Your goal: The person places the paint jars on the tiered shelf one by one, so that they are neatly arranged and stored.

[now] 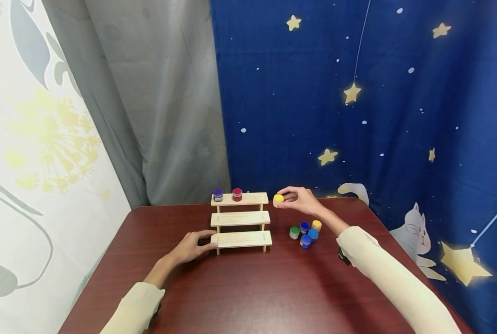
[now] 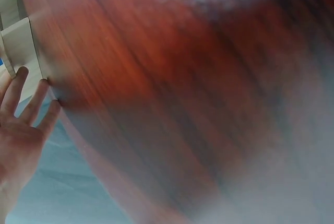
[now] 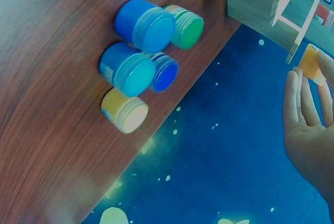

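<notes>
My right hand (image 1: 301, 201) pinches a small jar of yellow paint (image 1: 278, 200) in the air, just right of the top step of a three-tier wooden display stand (image 1: 241, 217). In the right wrist view, the same jar (image 3: 310, 63) shows at the fingertips. My left hand (image 1: 191, 247) holds the left end of the stand's lowest step, thumb at the front and fingers toward the back. On the top step stand a purple paint jar (image 1: 218, 195) at the left and a red paint jar (image 1: 237, 195) beside it.
Right of the stand, several paint jars cluster on the dark wooden table (image 1: 240, 292): a green jar (image 1: 294, 233), blue jars (image 1: 306, 241) and a pale yellow jar (image 1: 316, 225). Curtains (image 1: 273, 116) hang behind the table's far edge.
</notes>
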Action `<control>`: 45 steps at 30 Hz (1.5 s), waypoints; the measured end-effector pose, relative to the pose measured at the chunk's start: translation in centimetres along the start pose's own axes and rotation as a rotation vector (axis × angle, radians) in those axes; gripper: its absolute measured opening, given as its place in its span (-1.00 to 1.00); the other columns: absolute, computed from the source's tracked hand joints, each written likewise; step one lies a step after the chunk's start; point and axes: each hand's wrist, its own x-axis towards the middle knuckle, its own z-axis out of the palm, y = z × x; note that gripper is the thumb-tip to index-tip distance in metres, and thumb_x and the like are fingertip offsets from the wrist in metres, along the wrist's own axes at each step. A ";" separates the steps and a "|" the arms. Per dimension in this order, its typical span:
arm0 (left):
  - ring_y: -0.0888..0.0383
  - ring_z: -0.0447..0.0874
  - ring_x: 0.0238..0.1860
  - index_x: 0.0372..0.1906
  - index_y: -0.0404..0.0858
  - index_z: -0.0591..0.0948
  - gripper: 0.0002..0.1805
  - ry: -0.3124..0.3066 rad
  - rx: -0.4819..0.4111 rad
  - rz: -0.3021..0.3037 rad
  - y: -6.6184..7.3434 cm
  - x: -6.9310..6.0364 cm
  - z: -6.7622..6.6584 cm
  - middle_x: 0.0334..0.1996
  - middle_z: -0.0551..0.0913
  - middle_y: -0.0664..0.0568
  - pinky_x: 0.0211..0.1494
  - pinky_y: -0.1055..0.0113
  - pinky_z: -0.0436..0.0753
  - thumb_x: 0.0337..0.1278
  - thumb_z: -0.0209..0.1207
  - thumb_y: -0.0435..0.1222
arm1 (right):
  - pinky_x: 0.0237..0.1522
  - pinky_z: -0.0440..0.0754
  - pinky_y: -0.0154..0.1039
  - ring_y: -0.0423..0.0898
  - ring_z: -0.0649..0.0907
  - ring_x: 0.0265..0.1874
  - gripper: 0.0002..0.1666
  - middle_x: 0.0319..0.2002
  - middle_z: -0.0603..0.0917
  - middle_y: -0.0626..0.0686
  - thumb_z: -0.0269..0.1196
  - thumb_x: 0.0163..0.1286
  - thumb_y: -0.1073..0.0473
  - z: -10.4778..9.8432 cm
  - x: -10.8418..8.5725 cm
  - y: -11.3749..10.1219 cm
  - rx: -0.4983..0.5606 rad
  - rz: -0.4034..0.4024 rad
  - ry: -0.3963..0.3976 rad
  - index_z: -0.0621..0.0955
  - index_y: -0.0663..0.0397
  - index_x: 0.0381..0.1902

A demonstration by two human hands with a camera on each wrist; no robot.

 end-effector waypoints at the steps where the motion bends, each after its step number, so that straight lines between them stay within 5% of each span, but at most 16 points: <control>1: -0.02 0.63 0.26 0.30 -0.17 0.66 -0.46 0.005 0.000 0.002 0.0 0.0 0.0 0.18 0.71 -0.04 0.31 -0.05 0.57 0.31 0.39 -0.03 | -0.08 0.76 -0.20 -0.02 0.80 -0.07 -0.50 -0.08 0.82 0.10 0.57 0.24 0.15 0.1 0.2 -0.1 -0.003 -0.003 0.002 0.73 0.06 0.13; 17: -0.04 0.67 0.20 0.26 -0.17 0.69 -0.51 0.049 -0.009 0.049 0.1 0.3 -0.1 0.14 0.74 -0.06 0.26 -0.08 0.60 0.30 0.41 -0.10 | -0.09 0.77 -0.16 0.01 0.81 -0.07 -0.51 -0.07 0.82 0.14 0.55 0.27 0.18 2.0 2.8 -1.3 0.002 -0.023 0.018 0.72 0.09 0.15; 36: 0.00 0.67 0.20 0.26 -0.14 0.70 -0.49 0.037 -0.011 -0.009 0.1 0.1 0.2 0.13 0.74 -0.02 0.27 -0.04 0.60 0.27 0.42 -0.06 | -0.19 0.77 -0.19 0.11 0.79 -0.03 -0.53 -0.04 0.80 0.21 0.50 0.33 0.18 4.0 5.0 -1.9 0.049 -0.001 0.028 0.71 0.18 0.17; 45: 0.00 0.65 0.23 0.28 -0.13 0.69 -0.48 0.026 -0.026 -0.009 0.0 -0.2 0.0 0.17 0.72 -0.05 0.28 -0.03 0.59 0.27 0.42 -0.07 | -0.14 0.78 0.01 0.08 0.80 -0.05 -0.52 -0.05 0.80 0.21 0.51 0.31 0.22 4.6 5.6 -1.6 0.044 0.012 0.048 0.70 0.18 0.17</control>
